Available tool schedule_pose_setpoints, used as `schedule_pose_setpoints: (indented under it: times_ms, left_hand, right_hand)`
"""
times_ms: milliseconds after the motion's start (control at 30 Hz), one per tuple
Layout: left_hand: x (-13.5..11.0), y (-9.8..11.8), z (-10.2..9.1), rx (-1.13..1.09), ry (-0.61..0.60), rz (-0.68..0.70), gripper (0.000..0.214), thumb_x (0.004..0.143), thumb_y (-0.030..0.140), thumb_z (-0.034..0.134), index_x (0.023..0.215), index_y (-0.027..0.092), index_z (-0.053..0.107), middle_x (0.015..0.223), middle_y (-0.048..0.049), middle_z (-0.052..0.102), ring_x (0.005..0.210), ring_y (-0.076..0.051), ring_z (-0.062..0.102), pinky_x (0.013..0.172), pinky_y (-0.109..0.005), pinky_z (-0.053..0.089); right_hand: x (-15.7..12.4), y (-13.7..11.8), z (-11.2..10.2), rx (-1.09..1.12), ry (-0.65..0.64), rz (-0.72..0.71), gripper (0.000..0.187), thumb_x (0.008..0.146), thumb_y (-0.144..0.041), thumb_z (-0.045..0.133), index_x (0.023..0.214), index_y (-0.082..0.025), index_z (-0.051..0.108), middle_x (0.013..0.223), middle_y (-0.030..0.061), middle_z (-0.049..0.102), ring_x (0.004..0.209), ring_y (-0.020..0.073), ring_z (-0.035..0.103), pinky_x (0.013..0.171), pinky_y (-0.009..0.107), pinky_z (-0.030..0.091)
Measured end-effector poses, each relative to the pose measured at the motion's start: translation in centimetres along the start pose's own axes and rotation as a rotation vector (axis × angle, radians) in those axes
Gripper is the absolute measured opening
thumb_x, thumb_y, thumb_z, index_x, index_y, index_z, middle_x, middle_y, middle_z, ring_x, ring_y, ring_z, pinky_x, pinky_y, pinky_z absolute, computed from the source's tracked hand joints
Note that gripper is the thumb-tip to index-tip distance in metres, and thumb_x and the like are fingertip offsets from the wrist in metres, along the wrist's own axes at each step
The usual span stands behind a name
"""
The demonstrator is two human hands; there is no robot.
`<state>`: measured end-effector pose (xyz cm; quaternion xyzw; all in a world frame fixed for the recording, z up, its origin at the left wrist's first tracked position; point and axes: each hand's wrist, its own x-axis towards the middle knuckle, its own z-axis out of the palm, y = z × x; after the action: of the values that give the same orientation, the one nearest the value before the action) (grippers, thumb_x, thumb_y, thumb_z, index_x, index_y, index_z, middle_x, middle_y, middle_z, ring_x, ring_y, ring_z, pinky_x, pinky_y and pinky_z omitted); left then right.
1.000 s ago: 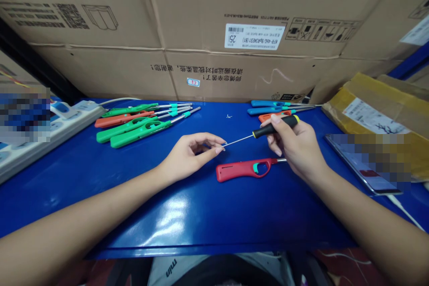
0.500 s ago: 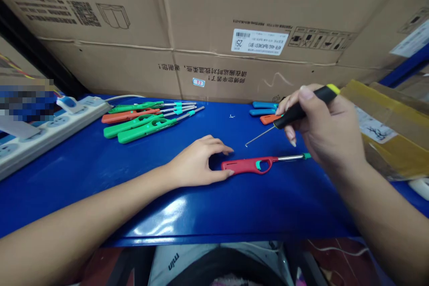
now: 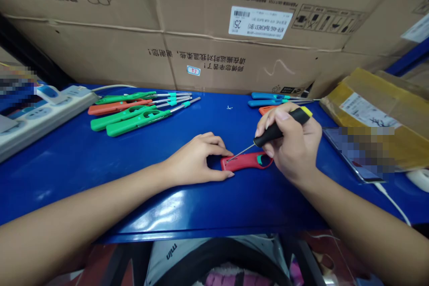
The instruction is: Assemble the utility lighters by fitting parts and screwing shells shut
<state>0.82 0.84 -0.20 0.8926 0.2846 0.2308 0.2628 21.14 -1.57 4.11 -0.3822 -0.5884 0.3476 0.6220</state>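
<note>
A red long-neck lighter (image 3: 243, 161) lies flat on the blue table (image 3: 100, 165) in front of me. My left hand (image 3: 197, 158) rests on the table, its curled fingers pinching the lighter's butt end. My right hand (image 3: 290, 145) grips a black screwdriver with a yellow cap (image 3: 281, 127). The thin shaft slants down to the left, and its tip touches the lighter's handle near my left fingertips. My right hand hides the lighter's metal neck.
Green and orange lighters (image 3: 134, 114) lie in a pile at back left, blue and orange ones (image 3: 271, 100) at back right. A white power strip (image 3: 43, 111) sits far left. Large cardboard boxes (image 3: 214, 31) wall the back. A taped parcel (image 3: 378, 111) and a blurred flat device (image 3: 362, 152) lie right.
My left hand dropped from the screwdriver's tip onto the red lighter's end. My right hand first lifted the screwdriver, then brought its tip down onto the lighter's handle.
</note>
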Motion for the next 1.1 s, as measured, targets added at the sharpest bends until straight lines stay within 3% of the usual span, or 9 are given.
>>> schedule_pose_setpoints:
  times_ms: [467,1100]
  left_hand:
    - [0.1,-0.1,0.2,0.004,0.016,0.028,0.036,0.082,0.039,0.081,0.11,0.017,0.077,0.098,-0.0054,0.072,0.091,-0.02,0.063,0.088,-0.035,0.046]
    - [0.1,-0.2,0.2,-0.004,0.018,0.031,0.038,0.081,0.039,0.082,0.111,0.016,0.077,0.096,-0.0052,0.072,0.091,-0.019,0.062,0.087,-0.035,0.047]
  right_hand:
    - [1.1,2.5,-0.2,0.253,-0.031,0.09,0.028,0.087,-0.036,0.069,0.069,-0.019,0.056,0.058,-0.002,0.064,0.033,0.006,0.044,0.027,0.018,0.029]
    - [1.1,2.6,-0.3,0.231,-0.027,0.022,0.023,0.089,-0.027,0.062,0.068,-0.018,0.057,0.057,-0.0015,0.063,0.033,0.0054,0.043,0.027,0.017,0.028]
